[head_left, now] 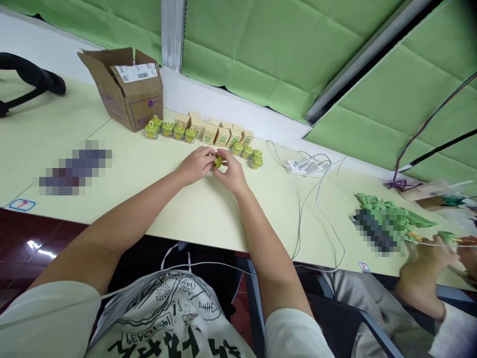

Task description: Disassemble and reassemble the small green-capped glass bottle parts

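We pinch green cap [218, 160] between left hand [196, 164] and right hand [231, 173], fingers of both curled closed on it, probably for steady grip. Cap sits at middle of tabletop [149, 179], just before green-capped jars [246, 151] near far edge.

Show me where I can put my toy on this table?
Bare table lies in front of the cardboard box, left of the left hand, and between the right hand and the white charger. Crowded: the jars and small boxes behind the hands, which hold a green piece.
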Demonstrator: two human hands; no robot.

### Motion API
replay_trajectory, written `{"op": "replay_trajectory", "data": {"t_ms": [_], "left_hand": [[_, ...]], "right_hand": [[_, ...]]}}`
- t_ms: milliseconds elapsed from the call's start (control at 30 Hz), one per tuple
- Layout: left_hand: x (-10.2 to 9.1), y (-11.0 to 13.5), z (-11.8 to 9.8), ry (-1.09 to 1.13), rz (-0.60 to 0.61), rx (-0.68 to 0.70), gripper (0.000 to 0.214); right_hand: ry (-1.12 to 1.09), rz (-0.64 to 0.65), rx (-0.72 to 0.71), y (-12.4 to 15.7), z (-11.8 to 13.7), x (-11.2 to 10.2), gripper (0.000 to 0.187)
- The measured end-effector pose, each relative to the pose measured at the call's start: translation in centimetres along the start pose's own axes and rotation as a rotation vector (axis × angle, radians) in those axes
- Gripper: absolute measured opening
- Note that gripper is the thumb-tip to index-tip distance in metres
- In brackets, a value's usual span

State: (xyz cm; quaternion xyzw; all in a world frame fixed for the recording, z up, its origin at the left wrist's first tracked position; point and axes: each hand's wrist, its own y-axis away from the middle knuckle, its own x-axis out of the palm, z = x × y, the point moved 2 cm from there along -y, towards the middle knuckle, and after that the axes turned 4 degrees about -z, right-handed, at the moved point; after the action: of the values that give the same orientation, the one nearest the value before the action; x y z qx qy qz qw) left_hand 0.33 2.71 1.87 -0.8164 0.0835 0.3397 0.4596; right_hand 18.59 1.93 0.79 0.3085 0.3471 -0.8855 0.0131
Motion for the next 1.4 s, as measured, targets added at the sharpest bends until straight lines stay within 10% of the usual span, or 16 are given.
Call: {"op": "replay_trajectory", "data": {"t_ms": [1400], "left_hand": [[-0.6, -0.4, 0.1, -0.123, 0.059, 0.031, 0.016]], "right_hand": [[-0.017, 0.033, -0.057, 0.2, 1.7, -0.1, 0.065]]}}
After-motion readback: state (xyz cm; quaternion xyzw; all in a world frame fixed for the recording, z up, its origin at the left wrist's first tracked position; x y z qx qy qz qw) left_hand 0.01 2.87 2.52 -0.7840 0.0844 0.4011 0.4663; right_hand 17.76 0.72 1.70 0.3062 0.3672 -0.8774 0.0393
